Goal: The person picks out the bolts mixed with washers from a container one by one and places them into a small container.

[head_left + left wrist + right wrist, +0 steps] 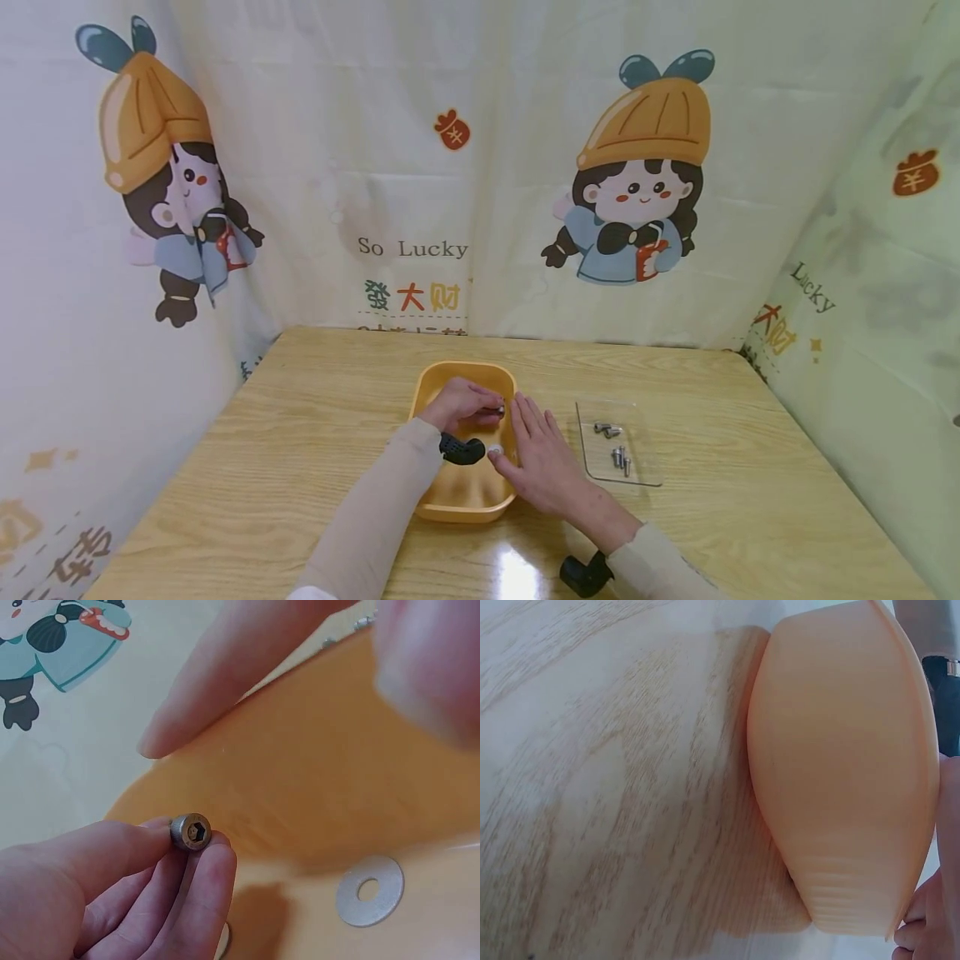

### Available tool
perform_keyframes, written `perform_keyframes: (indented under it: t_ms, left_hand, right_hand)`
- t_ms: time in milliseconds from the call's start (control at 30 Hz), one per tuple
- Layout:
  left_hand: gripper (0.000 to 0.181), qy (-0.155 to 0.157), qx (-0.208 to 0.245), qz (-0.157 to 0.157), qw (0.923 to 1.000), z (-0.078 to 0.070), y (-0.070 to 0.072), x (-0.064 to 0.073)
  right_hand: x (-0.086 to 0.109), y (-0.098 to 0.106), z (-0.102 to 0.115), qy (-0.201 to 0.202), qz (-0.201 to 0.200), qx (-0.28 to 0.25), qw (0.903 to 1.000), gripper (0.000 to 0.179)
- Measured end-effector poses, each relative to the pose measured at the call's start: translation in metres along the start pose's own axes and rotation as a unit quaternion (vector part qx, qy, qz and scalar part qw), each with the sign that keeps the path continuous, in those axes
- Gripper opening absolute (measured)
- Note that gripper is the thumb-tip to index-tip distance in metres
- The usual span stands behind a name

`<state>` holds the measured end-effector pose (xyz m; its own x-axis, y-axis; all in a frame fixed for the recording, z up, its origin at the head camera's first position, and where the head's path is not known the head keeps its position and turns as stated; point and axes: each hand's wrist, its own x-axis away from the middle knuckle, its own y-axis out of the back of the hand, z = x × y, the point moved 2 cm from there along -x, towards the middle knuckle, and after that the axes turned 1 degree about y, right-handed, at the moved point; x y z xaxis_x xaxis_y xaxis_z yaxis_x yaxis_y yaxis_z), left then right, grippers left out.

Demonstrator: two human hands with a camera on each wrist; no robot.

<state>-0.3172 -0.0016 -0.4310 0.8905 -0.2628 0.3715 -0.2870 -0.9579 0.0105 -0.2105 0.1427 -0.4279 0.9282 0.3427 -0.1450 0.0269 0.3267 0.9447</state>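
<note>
An orange plastic bin (463,515) stands on the table, and my left hand (459,406) is inside it. Between thumb and fingers that hand pinches a hex socket bolt (192,832), its socket facing the left wrist camera. A flat metal washer (351,909) lies in the bin. The edge of another pale round piece (223,942) peeks out below the left fingers, mostly hidden. My right hand (546,460) lies along the bin's right rim with straight fingers, thumb over the inside, holding nothing visible. The bin's outer wall (840,765) fills much of the right wrist view.
Right of the bin sits a clear shallow tray (600,467) with several socket bolts (618,457) in two loose groups. Wood table (315,400) surrounds both. A printed curtain (510,167) hangs behind and at the sides.
</note>
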Motion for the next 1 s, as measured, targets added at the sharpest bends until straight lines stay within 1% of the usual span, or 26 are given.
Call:
perform_keyframes:
  t_ms: [67, 167, 367, 467, 767, 1000]
  left_hand:
    - [0.021, -0.001, -0.004, 0.003, 1.0, -0.003, -0.001, 0.001]
    - [0.021, -0.003, -0.01, 0.008, 0.9999, -0.007, -0.002, 0.004]
    - [0.022, -0.01, 0.005, 0.021, 0.9997, -0.015, -0.006, 0.005]
    - [0.022, -0.012, 0.007, 0.025, 0.9996, -0.019, -0.007, 0.008]
    - [0.024, -0.031, 0.008, 0.053, 0.9981, -0.03, -0.013, 0.016]
    - [0.026, -0.043, -0.01, 0.067, 0.9968, -0.037, -0.025, 0.022]
  right_hand:
    - [0.0, 0.001, -0.002, -0.001, 0.001, 0.003, 1.0, 0.081]
    - [0.001, 0.004, -0.005, 0.004, -0.009, 0.009, 0.9999, 0.083]
    - [0.003, 0.014, -0.012, 0.008, -0.024, 0.014, 0.9996, 0.083]
    - [0.005, 0.018, -0.016, 0.008, -0.037, 0.016, 0.9992, 0.082]
    - [0.013, 0.03, -0.029, -0.014, -0.042, 0.02, 0.9988, 0.083]
    - [0.023, 0.036, -0.041, -0.027, -0.052, 0.023, 0.998, 0.083]
